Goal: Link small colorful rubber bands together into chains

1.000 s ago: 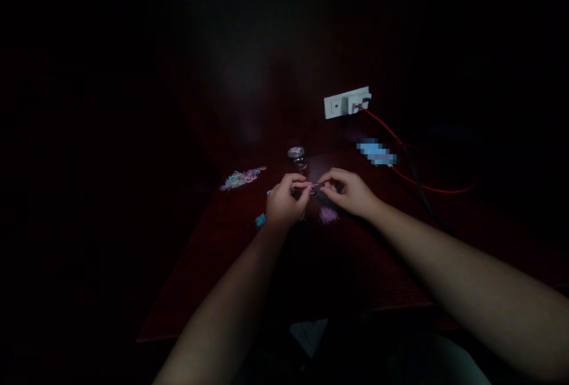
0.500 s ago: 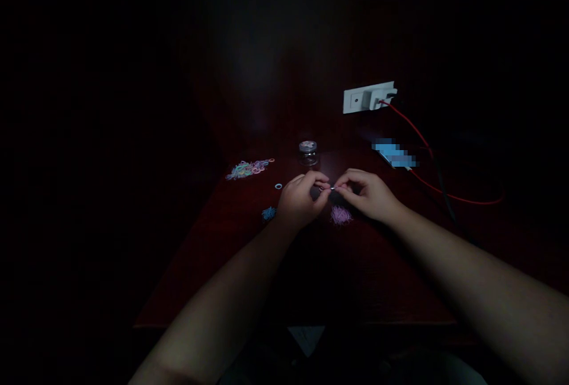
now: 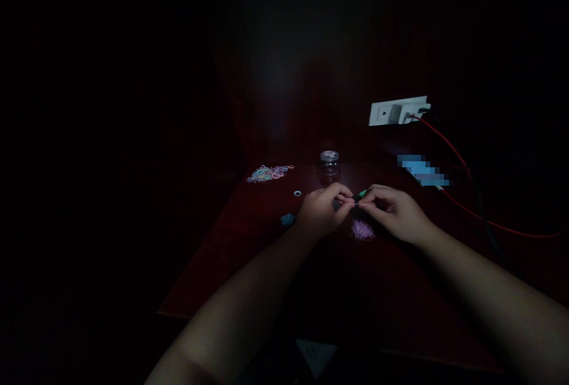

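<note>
My left hand (image 3: 320, 212) and my right hand (image 3: 397, 212) meet over the table, both closed in a pinch. Stretched between their fingertips is a tiny pale strand (image 3: 357, 203), which looks like a small rubber band; most of it is hidden by the fingers. A heap of purple rubber bands (image 3: 363, 230) lies just below the fingertips. Left of my left hand is a small heap of blue rubber bands (image 3: 288, 219), and above it a single light-blue band (image 3: 297, 193). Something green (image 3: 363, 193) shows behind my right fingertips.
Mixed-colour rubber bands (image 3: 269, 174) are piled at the back left of the dark red table (image 3: 213, 266). A clear lidded jar (image 3: 329, 162) stands behind my hands. At the right lies a blurred phone (image 3: 422, 170) on a red cable (image 3: 448, 142) from a wall socket (image 3: 384, 113).
The view has shifted, so everything sits further right and slightly lower. My hands keep pinching close together; the green thing now shows behind the right fingertips.
</note>
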Tool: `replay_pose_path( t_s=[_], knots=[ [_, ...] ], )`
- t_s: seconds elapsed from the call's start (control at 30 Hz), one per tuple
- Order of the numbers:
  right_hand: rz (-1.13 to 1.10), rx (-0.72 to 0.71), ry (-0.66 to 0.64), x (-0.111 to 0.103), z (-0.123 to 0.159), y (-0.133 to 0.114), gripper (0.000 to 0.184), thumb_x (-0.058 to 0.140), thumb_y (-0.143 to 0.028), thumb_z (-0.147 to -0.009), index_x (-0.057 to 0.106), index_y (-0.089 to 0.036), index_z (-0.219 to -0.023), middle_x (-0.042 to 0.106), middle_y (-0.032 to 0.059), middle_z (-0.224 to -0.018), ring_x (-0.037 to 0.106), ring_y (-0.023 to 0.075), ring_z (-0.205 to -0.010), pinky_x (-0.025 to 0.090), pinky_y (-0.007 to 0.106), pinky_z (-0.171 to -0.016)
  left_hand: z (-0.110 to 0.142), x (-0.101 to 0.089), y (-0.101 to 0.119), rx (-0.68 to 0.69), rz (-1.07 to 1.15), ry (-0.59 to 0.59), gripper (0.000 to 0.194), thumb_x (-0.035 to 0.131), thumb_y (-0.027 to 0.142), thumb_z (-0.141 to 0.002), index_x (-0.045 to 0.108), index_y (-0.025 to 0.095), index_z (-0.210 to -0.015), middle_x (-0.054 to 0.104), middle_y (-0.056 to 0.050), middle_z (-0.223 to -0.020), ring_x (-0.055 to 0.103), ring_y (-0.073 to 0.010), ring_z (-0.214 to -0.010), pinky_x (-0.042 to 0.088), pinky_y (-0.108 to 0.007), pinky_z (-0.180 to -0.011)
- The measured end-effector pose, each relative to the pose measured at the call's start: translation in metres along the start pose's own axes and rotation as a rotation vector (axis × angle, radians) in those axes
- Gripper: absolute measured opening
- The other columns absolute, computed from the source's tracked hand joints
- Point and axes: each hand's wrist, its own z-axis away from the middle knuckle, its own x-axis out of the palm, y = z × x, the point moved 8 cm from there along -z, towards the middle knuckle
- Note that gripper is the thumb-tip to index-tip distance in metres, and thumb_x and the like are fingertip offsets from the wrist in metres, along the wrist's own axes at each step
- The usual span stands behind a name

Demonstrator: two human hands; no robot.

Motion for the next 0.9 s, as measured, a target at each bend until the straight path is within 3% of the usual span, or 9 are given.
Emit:
replay_pose_path(
  t_s=[0.3,0.57,0.9],
  knots=[
    [0.009,0.011,-0.045,0.0029,-0.0006,0.0003,0.019,0.059,-0.034,-0.084,0.061,-0.019,-0.073,0.057,0.0032,-0.073,0.053,0.0163,-0.07,0.042,0.03,-0.065,-0.0032,0.0027,-0.0017,-0.049,0.026,-0.045,0.008,0.063,0.024,-0.083,0.057,0.021,-0.088,0.07,0.001,-0.087,0.067,-0.0116,-0.079,0.051,-0.023,-0.072],
    [-0.023,0.04,-0.058,0.0078,0.0004,0.0033,0.014,0.06,-0.031,-0.083,0.063,-0.018,-0.087,0.057,0.002,-0.072,0.052,0.0147,-0.065,0.043,0.028,-0.062,-0.0038,0.0006,-0.0036,-0.037,-0.032,-0.019,0.009,0.064,0.025,-0.082,0.058,0.021,-0.086,0.07,0.001,-0.083,0.067,-0.0121,-0.077,0.051,-0.024,-0.068],
    [0.039,0.001,-0.031,0.0011,-0.001,0.004,0.014,0.059,-0.031,-0.084,0.065,-0.018,-0.084,0.06,0.0039,-0.076,0.055,0.0163,-0.07,0.044,0.03,-0.065,0.001,-0.0004,0.0014,0.04,-0.035,-0.009,0.012,0.064,0.023,-0.08,0.057,0.021,-0.091,0.071,0.001,-0.088,0.068,-0.0127,-0.082,0.053,-0.025,-0.074]
  ],
)
